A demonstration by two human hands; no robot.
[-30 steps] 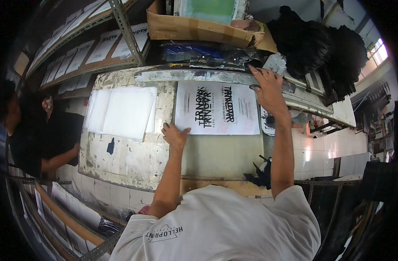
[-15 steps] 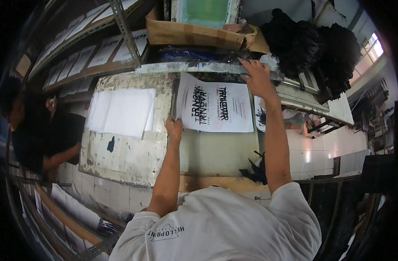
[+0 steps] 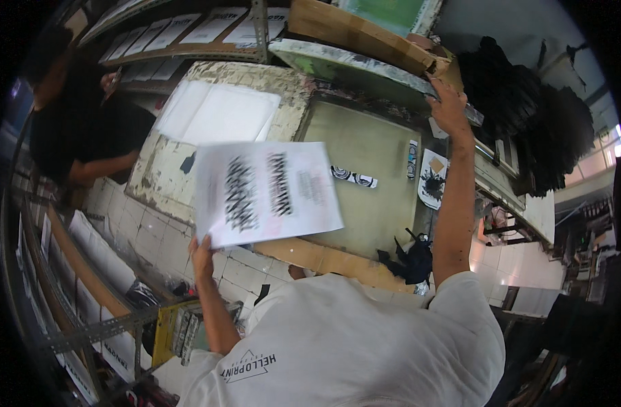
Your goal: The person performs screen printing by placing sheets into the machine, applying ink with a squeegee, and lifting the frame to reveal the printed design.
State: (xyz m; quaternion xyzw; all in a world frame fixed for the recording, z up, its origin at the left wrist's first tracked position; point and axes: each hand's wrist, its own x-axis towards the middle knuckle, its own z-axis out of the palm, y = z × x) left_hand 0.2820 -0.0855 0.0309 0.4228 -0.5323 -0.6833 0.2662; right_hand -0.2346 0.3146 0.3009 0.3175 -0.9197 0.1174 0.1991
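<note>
Shirt: white short-sleeved T-shirt, filling the lower middle of the frame.
Marking: small dark triangle logo with lettering, at the lower left of the shirt.
Arms: bare below the sleeves.
Hands: ungloved, no visible jewellery.

The light is even and fairly dim, with no hard shadows on the bench (image 3: 365, 156). The brightest patch is daylight at the right edge, washed out to white near a window (image 3: 619, 139). The printed sheet (image 3: 266, 191) is smeared by motion blur, its black marks streaked, and the left hand (image 3: 202, 258) holding its lower edge is soft too. Straight shelf rails (image 3: 80, 332) bow near the rim, and the corners fall to black.
</note>
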